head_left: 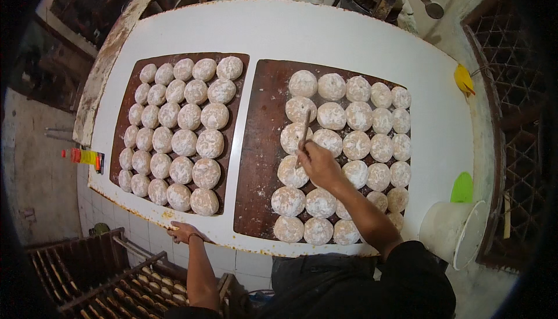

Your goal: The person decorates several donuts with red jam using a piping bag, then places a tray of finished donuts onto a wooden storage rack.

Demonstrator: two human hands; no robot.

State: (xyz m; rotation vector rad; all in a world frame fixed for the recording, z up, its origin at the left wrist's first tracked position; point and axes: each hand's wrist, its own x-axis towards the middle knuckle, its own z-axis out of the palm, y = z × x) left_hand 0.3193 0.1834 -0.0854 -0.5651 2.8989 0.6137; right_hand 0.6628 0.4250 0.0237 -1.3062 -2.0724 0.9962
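Observation:
My right hand (318, 162) is closed round a thin stick (306, 122), above the left column of flour-dusted dough balls on the right brown board (254, 144). The stick's far end overlaps a dough ball (298, 108) in the second row; whether it touches is hard to tell. Small dark holes show in this ball and the one below it. Part of the nearby balls is hidden by my right hand and forearm. At the table's front edge, my left hand (183, 232) rests with its fingers outstretched, below the left brown board (129, 86), which carries more rows of dough balls.
Both boards lie on a white table (261, 28) with a rusty rim. A white bucket (444, 229) and a green scraper-like piece (462, 187) are at the right. A yellow object (463, 79) is by the lattice. Racks (110, 278) of dough pieces stand lower left.

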